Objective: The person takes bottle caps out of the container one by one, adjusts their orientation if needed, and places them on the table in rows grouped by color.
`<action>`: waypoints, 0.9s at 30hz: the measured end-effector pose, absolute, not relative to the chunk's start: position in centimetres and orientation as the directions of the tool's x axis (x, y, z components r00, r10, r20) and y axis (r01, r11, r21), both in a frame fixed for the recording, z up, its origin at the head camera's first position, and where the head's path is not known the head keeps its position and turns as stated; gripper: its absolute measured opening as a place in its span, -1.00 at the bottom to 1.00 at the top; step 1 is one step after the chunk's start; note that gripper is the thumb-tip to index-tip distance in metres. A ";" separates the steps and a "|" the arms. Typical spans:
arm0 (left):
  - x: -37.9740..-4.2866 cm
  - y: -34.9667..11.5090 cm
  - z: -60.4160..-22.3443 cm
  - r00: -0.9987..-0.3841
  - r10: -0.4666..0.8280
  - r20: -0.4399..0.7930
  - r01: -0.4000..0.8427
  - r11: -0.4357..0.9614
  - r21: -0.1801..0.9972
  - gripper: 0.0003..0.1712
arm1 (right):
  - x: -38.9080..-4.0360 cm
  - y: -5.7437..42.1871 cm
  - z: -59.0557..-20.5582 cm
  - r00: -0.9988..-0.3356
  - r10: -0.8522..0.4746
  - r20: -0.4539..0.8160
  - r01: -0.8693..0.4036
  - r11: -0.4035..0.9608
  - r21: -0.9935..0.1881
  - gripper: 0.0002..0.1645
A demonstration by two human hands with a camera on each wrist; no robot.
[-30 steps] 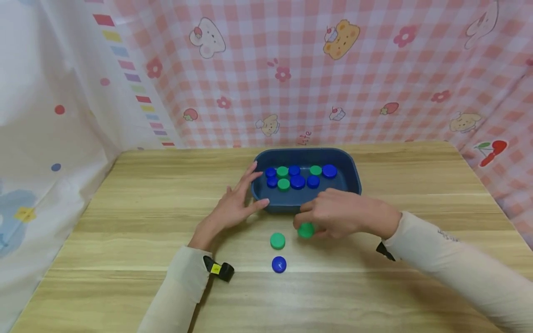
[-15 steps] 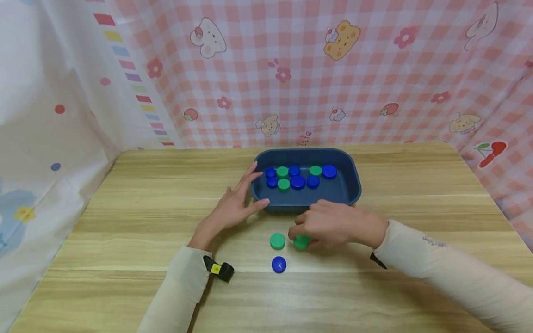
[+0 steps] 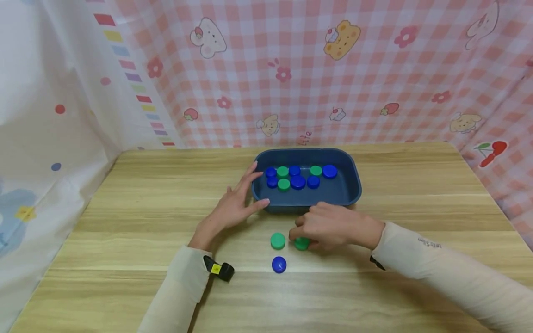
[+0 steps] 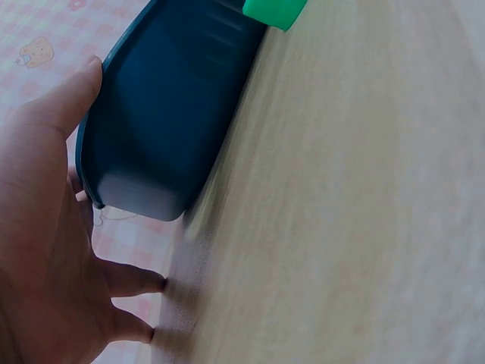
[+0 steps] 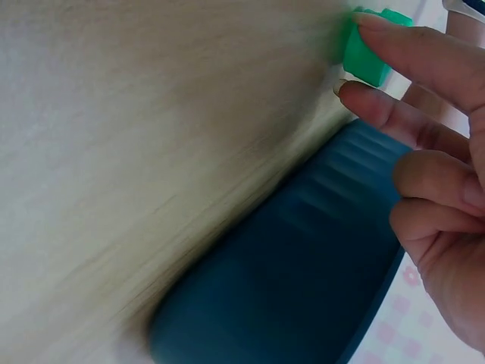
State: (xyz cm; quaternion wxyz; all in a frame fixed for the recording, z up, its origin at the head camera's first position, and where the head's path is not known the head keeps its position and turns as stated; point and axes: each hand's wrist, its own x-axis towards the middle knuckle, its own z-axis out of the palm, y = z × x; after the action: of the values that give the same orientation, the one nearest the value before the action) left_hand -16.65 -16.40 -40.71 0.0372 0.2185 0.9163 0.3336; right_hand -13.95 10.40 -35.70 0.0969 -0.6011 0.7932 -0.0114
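Note:
My right hand point(image 3: 333, 226) pinches a green bottle cap point(image 3: 301, 244) between thumb and fingers, at table level in front of the dark blue tray point(image 3: 333, 199). In the right wrist view the thumb overlaps this green cap point(image 5: 367, 57), and the other fingers are curled. A second green cap point(image 3: 277, 241) lies just to its left, and a blue cap point(image 3: 279, 264) sits nearer me. My left hand point(image 3: 233, 206) rests at the tray's left end, fingers spread and mostly straight; its thumb touches the rim near the front corner. Several blue and green caps lie inside the tray.
The wooden table point(image 3: 158, 194) runs back to a pink checked cloth point(image 3: 258, 92) hanging behind it. A white cloth point(image 3: 41, 138) hangs on the left. A black strap device point(image 3: 220, 269) is worn on my left wrist.
My right hand has moved slightly toward me and left with the green cap, lowering it beside the other green cap; over the last half second it barely moves. The left hand and tray stay put.

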 end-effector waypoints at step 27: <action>-16.6 -16.4 -40.5 -0.899 0.430 0.078 0.379 0.677 0.631 -0.14 | -14.3 10.2 -36.1 -0.258 -0.953 -0.157 -0.950 0.280 -0.137 -0.61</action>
State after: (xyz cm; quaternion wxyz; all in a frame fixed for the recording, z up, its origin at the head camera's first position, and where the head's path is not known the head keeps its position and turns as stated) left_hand -16.58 -16.44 -40.55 0.0384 0.2210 0.9149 0.3355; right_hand -14.33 10.16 -36.06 0.1047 -0.6000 0.7931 -0.0074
